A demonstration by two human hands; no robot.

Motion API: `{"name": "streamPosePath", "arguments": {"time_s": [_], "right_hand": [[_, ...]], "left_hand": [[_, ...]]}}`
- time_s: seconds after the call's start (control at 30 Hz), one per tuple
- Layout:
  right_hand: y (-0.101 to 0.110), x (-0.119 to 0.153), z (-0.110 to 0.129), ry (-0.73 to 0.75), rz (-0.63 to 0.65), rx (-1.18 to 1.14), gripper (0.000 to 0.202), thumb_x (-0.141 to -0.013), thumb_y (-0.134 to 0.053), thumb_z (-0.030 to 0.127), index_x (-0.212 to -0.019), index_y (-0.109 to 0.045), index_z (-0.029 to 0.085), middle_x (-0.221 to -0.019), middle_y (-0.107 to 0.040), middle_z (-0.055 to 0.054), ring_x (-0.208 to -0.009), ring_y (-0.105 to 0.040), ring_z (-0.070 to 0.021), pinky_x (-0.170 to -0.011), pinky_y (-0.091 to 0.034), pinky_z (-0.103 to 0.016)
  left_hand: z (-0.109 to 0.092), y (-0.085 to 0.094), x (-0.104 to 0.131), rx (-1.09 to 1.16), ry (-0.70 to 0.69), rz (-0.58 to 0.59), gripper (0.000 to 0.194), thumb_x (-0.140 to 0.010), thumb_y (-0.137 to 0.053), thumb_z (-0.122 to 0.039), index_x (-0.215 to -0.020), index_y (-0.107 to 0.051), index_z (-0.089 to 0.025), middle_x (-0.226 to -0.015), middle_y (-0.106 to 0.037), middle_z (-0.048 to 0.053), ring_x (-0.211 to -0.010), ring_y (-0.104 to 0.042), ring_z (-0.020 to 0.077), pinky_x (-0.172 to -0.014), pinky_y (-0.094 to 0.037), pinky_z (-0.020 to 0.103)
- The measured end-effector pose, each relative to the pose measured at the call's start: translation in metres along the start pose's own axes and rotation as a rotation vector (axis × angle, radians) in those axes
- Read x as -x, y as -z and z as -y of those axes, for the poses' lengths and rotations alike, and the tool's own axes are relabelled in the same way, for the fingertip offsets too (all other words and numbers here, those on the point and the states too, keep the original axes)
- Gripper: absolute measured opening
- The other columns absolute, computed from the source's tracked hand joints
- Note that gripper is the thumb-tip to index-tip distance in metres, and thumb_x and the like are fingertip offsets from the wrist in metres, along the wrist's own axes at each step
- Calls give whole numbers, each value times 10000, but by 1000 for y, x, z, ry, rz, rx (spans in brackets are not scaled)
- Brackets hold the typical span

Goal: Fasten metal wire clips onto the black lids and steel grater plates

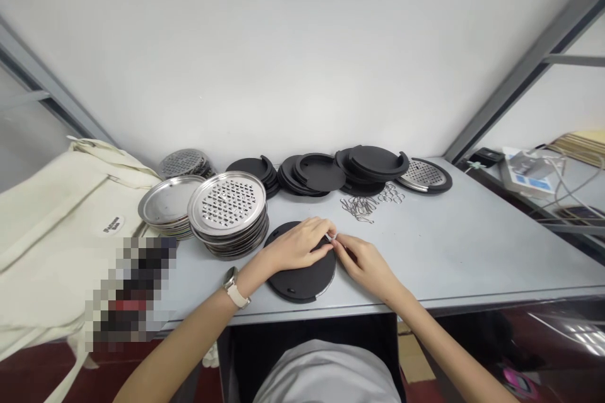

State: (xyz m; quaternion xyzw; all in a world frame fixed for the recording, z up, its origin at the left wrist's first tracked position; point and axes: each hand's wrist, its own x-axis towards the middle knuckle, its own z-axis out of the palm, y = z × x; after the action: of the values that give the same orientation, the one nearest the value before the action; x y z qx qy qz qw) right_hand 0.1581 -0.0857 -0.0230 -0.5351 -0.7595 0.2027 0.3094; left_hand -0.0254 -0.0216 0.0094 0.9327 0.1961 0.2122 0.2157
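A round black disc (302, 280) lies flat near the table's front edge, with small slots in its face and a thin silvery edge at its lower right. Resting across its upper part, my left hand (305, 244) has its fingers closed and bent together at the right rim. My right hand (366, 264) pinches at the same spot, its fingertips meeting those of the left. A tiny pale or shiny bit shows between the fingertips, too small to name. The palm side of both hands is hidden.
Stacked metal grater discs (228, 204) and shallow metal pans (170, 200) stand left. Along the wall are black round covers (321, 171) and a grater disc in a black rim (425, 174). Wire hooks (359, 206) and rings (391, 193) lie before them. A cream bag (61, 214) is far left.
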Motion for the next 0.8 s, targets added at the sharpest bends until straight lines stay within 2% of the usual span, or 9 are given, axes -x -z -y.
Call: {"name": "streamPosePath", "arguments": {"time_s": [0.8], "right_hand": [[0,0,0,-1,22,-21,291,-981,-342,266,-707,-419,211,-660,-524,8,-604,-497,-150,-589,-346,-254]], "left_hand": [[1,-1,-1,57,4,25,95,-913,-477,-165,-1000,-445,-187,-983,-540,51,-947,-531,182,-877,-436,312]]}}
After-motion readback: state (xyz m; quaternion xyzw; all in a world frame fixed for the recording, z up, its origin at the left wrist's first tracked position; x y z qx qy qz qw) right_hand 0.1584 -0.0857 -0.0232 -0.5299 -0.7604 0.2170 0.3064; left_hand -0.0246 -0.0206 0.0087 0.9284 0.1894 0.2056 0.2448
